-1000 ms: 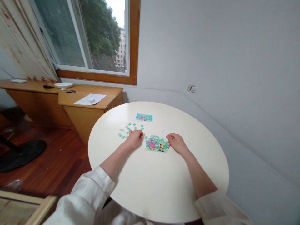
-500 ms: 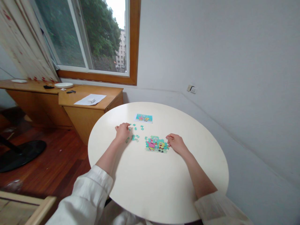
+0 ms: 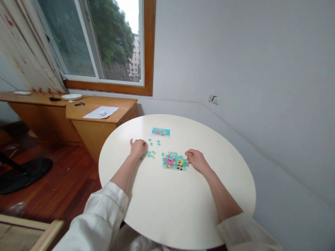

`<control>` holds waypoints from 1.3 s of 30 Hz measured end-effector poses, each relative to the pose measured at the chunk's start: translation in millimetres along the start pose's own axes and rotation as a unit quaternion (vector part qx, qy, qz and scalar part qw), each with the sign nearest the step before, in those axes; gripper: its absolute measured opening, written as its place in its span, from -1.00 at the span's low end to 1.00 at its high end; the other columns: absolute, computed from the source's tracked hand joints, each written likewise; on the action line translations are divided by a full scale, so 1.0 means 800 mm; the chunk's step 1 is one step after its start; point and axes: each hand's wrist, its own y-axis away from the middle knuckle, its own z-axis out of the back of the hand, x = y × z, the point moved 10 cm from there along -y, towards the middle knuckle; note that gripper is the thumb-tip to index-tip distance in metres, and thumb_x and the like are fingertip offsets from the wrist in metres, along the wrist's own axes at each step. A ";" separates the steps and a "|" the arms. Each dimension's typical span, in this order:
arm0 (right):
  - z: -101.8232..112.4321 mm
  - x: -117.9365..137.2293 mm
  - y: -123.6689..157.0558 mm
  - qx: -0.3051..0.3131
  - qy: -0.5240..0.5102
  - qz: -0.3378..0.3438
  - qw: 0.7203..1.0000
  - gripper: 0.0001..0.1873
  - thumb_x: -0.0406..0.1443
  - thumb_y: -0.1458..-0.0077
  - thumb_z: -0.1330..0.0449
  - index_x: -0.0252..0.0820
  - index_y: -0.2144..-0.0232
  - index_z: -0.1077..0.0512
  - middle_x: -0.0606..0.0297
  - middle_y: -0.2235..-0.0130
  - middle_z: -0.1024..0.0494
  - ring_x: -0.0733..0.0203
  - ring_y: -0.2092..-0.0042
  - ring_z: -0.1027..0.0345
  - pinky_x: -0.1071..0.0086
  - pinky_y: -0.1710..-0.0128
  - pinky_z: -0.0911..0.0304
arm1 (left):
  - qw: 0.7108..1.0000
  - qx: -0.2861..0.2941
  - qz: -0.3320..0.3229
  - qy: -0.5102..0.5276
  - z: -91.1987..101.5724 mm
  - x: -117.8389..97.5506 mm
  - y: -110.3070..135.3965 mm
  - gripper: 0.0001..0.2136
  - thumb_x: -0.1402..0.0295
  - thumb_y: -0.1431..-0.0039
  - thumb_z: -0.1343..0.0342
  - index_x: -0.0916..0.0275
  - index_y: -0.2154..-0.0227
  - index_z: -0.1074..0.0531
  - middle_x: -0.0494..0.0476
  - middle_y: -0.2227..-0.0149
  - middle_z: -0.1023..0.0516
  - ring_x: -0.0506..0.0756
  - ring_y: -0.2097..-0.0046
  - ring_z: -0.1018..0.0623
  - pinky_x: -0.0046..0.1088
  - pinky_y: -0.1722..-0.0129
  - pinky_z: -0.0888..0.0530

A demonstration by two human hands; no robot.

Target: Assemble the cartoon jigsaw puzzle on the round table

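Note:
A partly joined cartoon jigsaw puzzle (image 3: 174,161) lies flat on the round white table (image 3: 167,202), its upper and right edges uneven. My right hand (image 3: 196,159) rests against the puzzle's right edge with fingers bent and drawn together; what they hold, if anything, is hidden. To the left, my left hand (image 3: 138,148) is curled over the loose pieces, thumb side outward, its fingertips turned down and out of sight. Several loose teal puzzle pieces (image 3: 149,153) lie just right of it, and a few more pieces (image 3: 158,142) are scattered farther back.
Behind the loose pieces lies a picture card (image 3: 160,132) with the same cartoon figures. A wooden cabinet (image 3: 104,125) bearing a paper sheet (image 3: 101,112) and a white plate (image 3: 72,97) stands at the back left. The wall (image 3: 261,104) borders the table's right side.
My left hand has shifted slightly right and its fingers have curled farther down, covering pieces that showed beside it. The right hand stays at the puzzle's edge, almost unmoved.

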 end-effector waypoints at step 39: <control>0.007 0.018 -0.003 -0.023 -0.040 0.012 0.999 -0.83 -0.30 0.00 -0.01 -0.21 0.45 -0.39 0.39 0.59 -0.39 0.34 0.60 -0.30 0.48 0.56 -0.21 | 0.885 0.002 -0.047 0.463 0.007 -0.060 0.015 -0.85 0.30 0.03 -0.09 0.26 0.43 -0.45 0.02 0.53 -0.47 0.00 0.46 -0.42 -0.47 0.42 -0.34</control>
